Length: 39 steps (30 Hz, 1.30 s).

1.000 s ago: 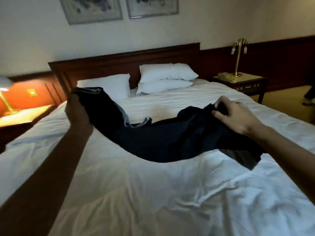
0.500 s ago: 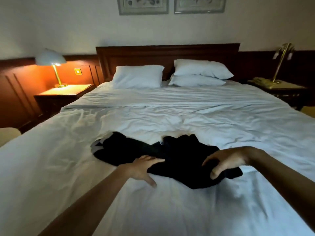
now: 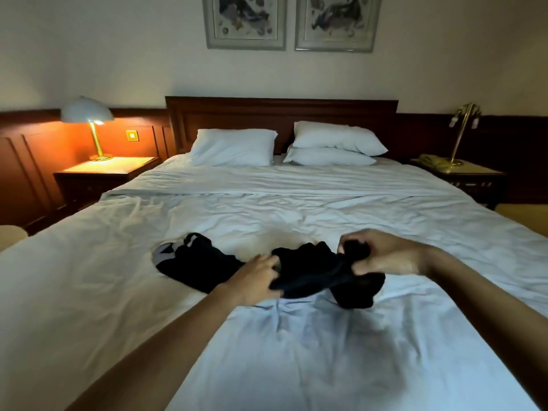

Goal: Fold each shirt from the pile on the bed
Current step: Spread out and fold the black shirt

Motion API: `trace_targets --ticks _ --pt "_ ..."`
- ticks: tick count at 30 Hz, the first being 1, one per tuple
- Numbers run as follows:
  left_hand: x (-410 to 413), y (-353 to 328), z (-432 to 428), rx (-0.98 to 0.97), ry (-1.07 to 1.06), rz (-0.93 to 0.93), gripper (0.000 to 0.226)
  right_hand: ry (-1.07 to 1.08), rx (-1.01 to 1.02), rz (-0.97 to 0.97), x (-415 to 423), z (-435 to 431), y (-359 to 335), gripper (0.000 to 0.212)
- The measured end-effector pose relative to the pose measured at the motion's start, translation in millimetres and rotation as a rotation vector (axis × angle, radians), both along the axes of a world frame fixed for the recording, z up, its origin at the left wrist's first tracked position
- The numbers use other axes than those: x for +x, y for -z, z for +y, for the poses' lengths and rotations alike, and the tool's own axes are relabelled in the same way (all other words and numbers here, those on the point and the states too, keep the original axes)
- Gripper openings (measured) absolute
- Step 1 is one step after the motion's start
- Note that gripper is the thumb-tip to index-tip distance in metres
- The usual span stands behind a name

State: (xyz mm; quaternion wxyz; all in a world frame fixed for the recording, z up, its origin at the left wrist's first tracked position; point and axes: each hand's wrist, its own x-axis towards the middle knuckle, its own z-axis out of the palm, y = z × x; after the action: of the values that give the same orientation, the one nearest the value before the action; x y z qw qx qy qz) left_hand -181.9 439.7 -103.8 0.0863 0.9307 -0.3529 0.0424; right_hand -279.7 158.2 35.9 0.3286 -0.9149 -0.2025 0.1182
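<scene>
A dark shirt (image 3: 308, 271) lies bunched on the white bed sheet (image 3: 267, 351), with a grey lining showing at its left end (image 3: 166, 250). My left hand (image 3: 255, 280) grips the cloth at the shirt's middle. My right hand (image 3: 382, 253) pinches a raised fold of the same shirt at its right end. Both forearms reach in from the bottom of the view. I see no other shirts.
Three white pillows (image 3: 234, 146) rest against the wooden headboard (image 3: 281, 114). A lit lamp (image 3: 89, 120) stands on the left nightstand (image 3: 103, 170). The right nightstand (image 3: 462, 173) holds a brass lamp and a telephone.
A second ago both hands held the shirt stretched in the air. It then came down onto the sheet, and both hands now clutch its cloth, the right lifting a fold.
</scene>
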Motion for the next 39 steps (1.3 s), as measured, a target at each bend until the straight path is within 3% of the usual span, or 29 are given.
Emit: trace_targets --ticks 2,4,6,9,12,14,16,18,20,23,26,31,33,35,37,39 --pt "7.7 -33.3 13.6 -0.392 -0.092 0.073 0.018 0.124 -0.082 -0.280 8.3 -9.7 -18.5 0.025" --pt "8.3 -81.4 29.4 -0.613 -0.154 0.011 0.012 0.232 -0.097 -0.499 15.3 -16.6 -40.3 0.030" --pt "0.0 -135.2 38.5 -0.609 -0.152 -0.094 0.019 0.255 -0.132 -0.687 20.0 -16.4 -68.8 0.031" --pt "-18.4 -207.9 50.6 -0.456 -0.151 -0.289 0.033 0.239 -0.224 -0.846 22.0 -15.0 -114.3 0.031" --pt "-32.2 -247.4 68.2 -0.210 -0.165 -0.503 0.040 0.212 -0.265 -0.772 16.5 -13.9 -137.0 0.023" --pt "-36.7 -256.0 78.8 -0.083 -0.120 -0.577 0.056 0.210 -0.278 -0.765 11.5 -13.3 -139.6 0.015" --pt "-39.1 -257.1 86.7 -0.078 -0.093 -0.560 0.077 0.225 -0.260 -0.794 6.0 -13.8 -139.9 0.012" --pt "-42.7 -255.8 89.0 -0.166 -0.097 -0.529 0.084 0.253 -0.255 -0.834 1.8 -14.6 -140.2 0.021" --pt "-48.3 -255.4 82.9 -0.247 -0.094 -0.515 0.079 0.273 -0.281 -0.857 -0.2 -14.8 -140.5 0.033" --pt "-50.5 -262.7 77.5 -0.324 -0.104 -0.552 0.038 0.273 -0.276 -0.844 -1.5 -16.3 -144.3 0.048" --pt "-50.1 -288.8 85.0 -0.242 -0.192 -0.620 0.050 0.299 -0.333 -0.809 -0.7 -19.8 -163.3 0.071" --pt "-43.6 -335.7 94.5 -0.231 -0.207 -0.707 0.047 0.468 -0.569 -0.923 7.1 -20.7 -212.5 0.052" --pt "-38.7 -337.4 94.7 -0.308 -0.184 -0.622 0.043 0.477 -0.667 -0.827 8.9 -12.1 -221.2 0.054" --pt "-36.7 -327.8 91.0 -0.402 -0.113 -0.482 0.040 0.403 -0.709 -0.667 8.1 2.3 -212.6 0.077" --pt "-41.2 -310.5 79.8 -0.355 -0.058 -0.383 0.034 0.221 -0.523 -0.579 5.2 25.5 -182.4 0.099" --pt "-50.0 -290.0 64.8 -0.192 -0.043 -0.305 0.035 0.000 -0.210 -0.417 -2.1 57.7 -133.4 0.101"
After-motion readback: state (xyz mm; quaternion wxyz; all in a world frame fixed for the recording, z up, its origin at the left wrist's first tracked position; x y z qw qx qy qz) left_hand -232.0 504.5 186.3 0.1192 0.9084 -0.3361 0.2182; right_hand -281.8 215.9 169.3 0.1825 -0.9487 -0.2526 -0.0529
